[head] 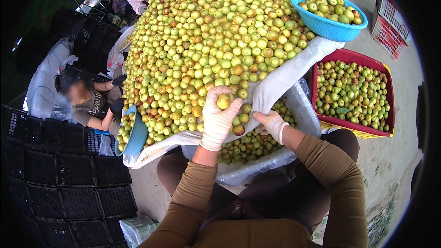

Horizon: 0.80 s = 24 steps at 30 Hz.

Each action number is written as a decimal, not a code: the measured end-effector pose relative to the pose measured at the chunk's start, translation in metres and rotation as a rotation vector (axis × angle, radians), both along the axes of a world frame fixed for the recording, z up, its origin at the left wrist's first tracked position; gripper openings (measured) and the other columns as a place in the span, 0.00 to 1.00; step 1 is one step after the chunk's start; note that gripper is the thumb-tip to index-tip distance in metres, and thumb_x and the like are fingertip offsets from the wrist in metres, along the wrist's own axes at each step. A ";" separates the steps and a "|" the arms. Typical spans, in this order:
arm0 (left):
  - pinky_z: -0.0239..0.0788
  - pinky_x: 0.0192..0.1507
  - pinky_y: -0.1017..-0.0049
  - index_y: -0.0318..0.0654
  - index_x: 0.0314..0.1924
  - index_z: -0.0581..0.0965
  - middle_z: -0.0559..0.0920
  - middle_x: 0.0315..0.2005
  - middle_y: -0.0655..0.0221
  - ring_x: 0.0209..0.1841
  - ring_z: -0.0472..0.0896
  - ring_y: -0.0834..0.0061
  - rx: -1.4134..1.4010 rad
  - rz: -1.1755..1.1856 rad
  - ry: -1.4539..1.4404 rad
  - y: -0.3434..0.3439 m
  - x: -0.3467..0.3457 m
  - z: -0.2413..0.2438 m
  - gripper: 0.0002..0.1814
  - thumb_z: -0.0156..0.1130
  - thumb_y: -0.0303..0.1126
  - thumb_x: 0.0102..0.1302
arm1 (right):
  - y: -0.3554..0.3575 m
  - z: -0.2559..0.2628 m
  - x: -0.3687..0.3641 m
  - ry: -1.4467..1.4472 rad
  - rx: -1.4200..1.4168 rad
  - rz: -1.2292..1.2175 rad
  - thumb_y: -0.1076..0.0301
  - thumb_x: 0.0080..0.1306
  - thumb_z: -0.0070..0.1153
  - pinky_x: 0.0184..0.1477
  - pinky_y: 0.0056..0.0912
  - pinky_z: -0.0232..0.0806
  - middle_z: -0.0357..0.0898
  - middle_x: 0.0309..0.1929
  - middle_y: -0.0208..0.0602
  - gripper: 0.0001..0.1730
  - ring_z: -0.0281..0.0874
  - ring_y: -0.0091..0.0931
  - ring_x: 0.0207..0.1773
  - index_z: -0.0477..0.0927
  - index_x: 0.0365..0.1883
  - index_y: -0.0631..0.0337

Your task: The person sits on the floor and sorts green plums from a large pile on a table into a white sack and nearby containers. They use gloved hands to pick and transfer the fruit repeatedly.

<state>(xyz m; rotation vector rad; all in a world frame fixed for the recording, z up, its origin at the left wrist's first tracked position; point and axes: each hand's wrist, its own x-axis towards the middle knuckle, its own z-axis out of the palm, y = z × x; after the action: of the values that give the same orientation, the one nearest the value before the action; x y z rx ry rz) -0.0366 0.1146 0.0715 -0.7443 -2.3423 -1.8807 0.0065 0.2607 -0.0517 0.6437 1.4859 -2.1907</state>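
Note:
My left hand point(219, 117), in a pale striped glove with bare fingertips, holds a round yellow-green fruit point(224, 101) with brown patches between thumb and fingers. It is over the near edge of a large heap of similar fruits point(213, 38), probably jujubes. My right hand point(270, 123), gloved the same way, is at the white cloth edging point(275, 83) of the heap, its thumb on the cloth and its fingers partly hidden below. Whether it holds a fruit cannot be seen. Under the edge, between my knees, a container lined with clear plastic point(237, 174) holds more fruits.
A blue plastic basin point(327, 29) of fruits rests at the heap's right edge, another point(137, 134) at its left. A red crate point(391, 100) of fruits stands on my right. Black crates point(75, 168) fill the left side. Co-workers sit around the heap, one point(93, 105) at left.

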 end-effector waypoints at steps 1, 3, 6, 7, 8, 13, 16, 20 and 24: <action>0.71 0.48 0.82 0.39 0.50 0.74 0.77 0.42 0.73 0.45 0.73 0.84 -0.051 0.002 0.084 -0.001 -0.001 0.002 0.19 0.70 0.19 0.61 | -0.001 0.001 0.000 -0.004 0.000 0.001 0.46 0.67 0.60 0.45 0.38 0.73 0.84 0.45 0.36 0.29 0.80 0.29 0.36 0.79 0.57 0.58; 0.70 0.54 0.74 0.37 0.51 0.74 0.79 0.45 0.67 0.48 0.77 0.75 -0.113 -0.002 0.177 -0.005 -0.005 -0.003 0.20 0.70 0.21 0.60 | -0.001 0.004 0.003 -0.014 -0.001 -0.004 0.45 0.67 0.60 0.45 0.38 0.72 0.84 0.45 0.36 0.29 0.80 0.29 0.36 0.79 0.57 0.58; 0.68 0.60 0.66 0.34 0.55 0.74 0.79 0.48 0.58 0.52 0.78 0.61 -0.210 -0.026 0.246 -0.007 -0.001 0.006 0.20 0.64 0.25 0.62 | -0.001 0.002 0.000 -0.009 0.011 0.002 0.46 0.67 0.60 0.44 0.36 0.73 0.84 0.43 0.36 0.29 0.80 0.29 0.36 0.79 0.57 0.58; 0.68 0.60 0.65 0.33 0.55 0.74 0.79 0.47 0.58 0.52 0.78 0.60 -0.229 -0.031 0.275 -0.009 -0.001 0.008 0.20 0.62 0.26 0.63 | -0.001 0.002 0.000 -0.012 0.018 0.000 0.46 0.67 0.60 0.43 0.36 0.73 0.84 0.42 0.36 0.28 0.80 0.29 0.35 0.79 0.56 0.59; 0.68 0.60 0.65 0.33 0.55 0.74 0.79 0.47 0.57 0.52 0.78 0.59 -0.248 -0.036 0.305 -0.010 -0.001 0.008 0.19 0.60 0.26 0.64 | -0.001 0.001 0.000 -0.012 0.018 -0.005 0.47 0.67 0.60 0.43 0.36 0.73 0.84 0.42 0.36 0.28 0.80 0.29 0.35 0.79 0.56 0.59; 0.70 0.55 0.65 0.31 0.51 0.76 0.79 0.44 0.57 0.47 0.79 0.60 -0.325 -0.017 0.367 -0.010 0.003 0.004 0.13 0.55 0.29 0.69 | 0.002 -0.005 -0.002 -0.028 0.002 0.033 0.47 0.66 0.62 0.47 0.42 0.74 0.82 0.46 0.37 0.30 0.81 0.32 0.38 0.76 0.58 0.58; 0.69 0.49 0.75 0.34 0.48 0.77 0.81 0.42 0.69 0.42 0.75 0.78 -0.197 0.024 0.146 -0.016 -0.003 -0.011 0.13 0.53 0.36 0.76 | 0.000 -0.004 -0.002 -0.007 0.023 0.003 0.48 0.66 0.61 0.38 0.32 0.73 0.84 0.40 0.35 0.27 0.80 0.28 0.34 0.79 0.52 0.60; 0.71 0.48 0.68 0.34 0.46 0.80 0.81 0.39 0.60 0.41 0.78 0.64 -0.272 0.170 0.250 -0.040 -0.032 -0.036 0.10 0.56 0.32 0.74 | -0.001 -0.005 -0.001 -0.023 -0.015 -0.007 0.49 0.67 0.62 0.39 0.32 0.74 0.83 0.42 0.34 0.26 0.80 0.26 0.34 0.78 0.53 0.59; 0.68 0.57 0.63 0.37 0.51 0.81 0.80 0.47 0.57 0.50 0.77 0.58 -0.620 0.274 0.619 -0.084 -0.062 -0.050 0.14 0.54 0.36 0.74 | 0.001 -0.008 -0.002 -0.039 -0.031 -0.003 0.47 0.67 0.63 0.46 0.40 0.73 0.84 0.45 0.32 0.26 0.80 0.27 0.37 0.78 0.54 0.55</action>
<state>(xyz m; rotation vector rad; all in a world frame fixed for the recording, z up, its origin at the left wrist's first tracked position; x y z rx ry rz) -0.0983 0.0307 0.0213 -0.8250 -2.4028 -0.6601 0.0048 0.2613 -0.0596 0.6747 1.4292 -2.1867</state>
